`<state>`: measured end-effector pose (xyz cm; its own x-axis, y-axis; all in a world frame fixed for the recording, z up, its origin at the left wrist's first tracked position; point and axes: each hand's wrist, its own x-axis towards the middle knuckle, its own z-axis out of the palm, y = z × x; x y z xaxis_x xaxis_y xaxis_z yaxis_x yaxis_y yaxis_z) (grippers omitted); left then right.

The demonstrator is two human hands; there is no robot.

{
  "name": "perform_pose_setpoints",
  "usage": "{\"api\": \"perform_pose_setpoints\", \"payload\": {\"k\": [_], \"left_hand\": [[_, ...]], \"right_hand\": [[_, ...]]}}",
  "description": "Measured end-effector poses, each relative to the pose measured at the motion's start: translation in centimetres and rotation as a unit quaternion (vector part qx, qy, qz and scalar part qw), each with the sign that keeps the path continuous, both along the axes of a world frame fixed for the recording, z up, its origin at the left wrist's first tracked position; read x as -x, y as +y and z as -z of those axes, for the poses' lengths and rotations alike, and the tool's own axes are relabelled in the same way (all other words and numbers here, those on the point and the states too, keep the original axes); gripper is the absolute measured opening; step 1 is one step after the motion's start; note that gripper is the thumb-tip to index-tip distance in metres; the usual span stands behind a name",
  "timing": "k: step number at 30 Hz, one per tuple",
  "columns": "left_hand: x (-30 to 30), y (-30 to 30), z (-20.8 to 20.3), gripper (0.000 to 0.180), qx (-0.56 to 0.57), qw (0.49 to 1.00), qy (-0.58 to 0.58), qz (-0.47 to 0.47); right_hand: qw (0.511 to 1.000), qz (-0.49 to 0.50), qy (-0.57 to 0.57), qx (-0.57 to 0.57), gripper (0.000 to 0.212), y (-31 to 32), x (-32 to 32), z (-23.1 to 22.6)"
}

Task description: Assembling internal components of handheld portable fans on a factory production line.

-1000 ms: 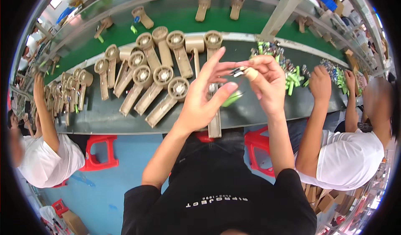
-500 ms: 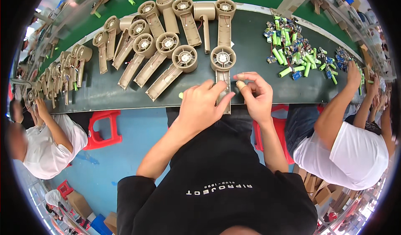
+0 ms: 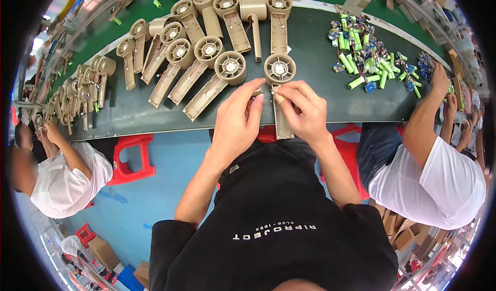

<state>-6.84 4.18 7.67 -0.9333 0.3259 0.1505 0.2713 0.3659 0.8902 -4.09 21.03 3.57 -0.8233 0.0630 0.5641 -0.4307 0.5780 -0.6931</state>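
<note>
Working over one tan plastic handheld fan with a round head and a long open handle [image 3: 279, 67], both hands meet at the upper handle, just below the head, on the dark green table [image 3: 356, 109]. The left hand [image 3: 238, 116] is narrow at the fingertips, closed around or near something small that is mostly hidden, so I cannot tell what it holds. The right hand [image 3: 304, 110] has thumb and forefinger drawn together over the handle; whether they pinch a wire or a connector is unclear. On this fan the spoked wheel sits in its head, while the handle lies uncovered and its visible lower stretch shows no cell, so it looks only partly assembled. Up and to the left, more tan plastic fans [image 3: 206, 98] lie in rows, several with open handles where no green shows, apparently at a similar stage. Right of the hands, well apart, a heap of bright green cylindrical cells with small blue circuit boards [image 3: 383, 79] lies loose, not fitted into any handle.
</note>
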Motion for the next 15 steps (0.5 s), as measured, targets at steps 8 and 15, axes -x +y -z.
{"api": "perform_pose_setpoints", "payload": {"k": [8,15], "left_hand": [[-0.3,-0.1,1.8,0.028,0.007,0.996,0.084,0.022],[1.0,-0.3,1.8,0.025,0.138,0.963,0.219,0.081]], "right_hand": [[0.998,0.002,-0.043,0.05,0.013,-0.3,-0.1,-0.3],[0.985,-0.066,-0.134,0.086,0.012,1.0,0.0,-0.7]]}}
